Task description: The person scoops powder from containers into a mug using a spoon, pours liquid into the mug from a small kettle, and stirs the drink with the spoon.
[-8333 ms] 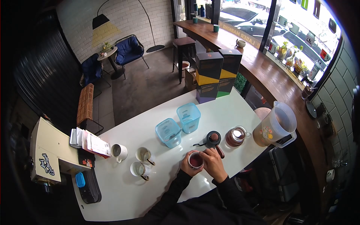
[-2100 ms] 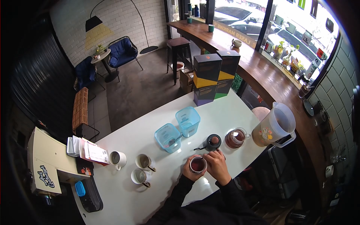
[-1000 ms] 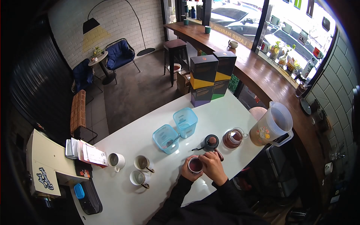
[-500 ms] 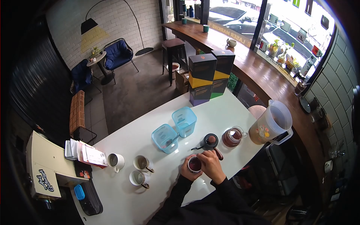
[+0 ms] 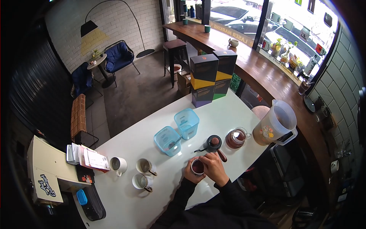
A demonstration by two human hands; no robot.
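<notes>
My left hand [image 5: 189, 174] is wrapped round a cup [image 5: 197, 166] of dark reddish liquid, low over the white table. Above the cup's right rim, the fingers of my right hand [image 5: 215, 167] are pinched together; whatever they hold is hidden. Just beyond my hands stands a small black pot [image 5: 213, 142] with a brown knob and a wooden side handle [image 5: 222, 155]. To its right, a glass teapot [image 5: 235, 139] contains reddish-brown liquid. Two light-blue plastic containers [image 5: 167, 142] stand further left, one with something dark inside.
Three mugs, including a white mug [image 5: 118, 165], stand on the left of the white table [image 5: 126, 202]. A large plastic pitcher [image 5: 272, 124] is at the right edge. Stacked black boxes [image 5: 204, 70] rise at the far corner. A cream-coloured machine [image 5: 44, 168] and papers [image 5: 93, 157] sit at the left.
The view has shifted very slightly. Both hands stay at the cup, with my right fingers still pinched over its rim.
</notes>
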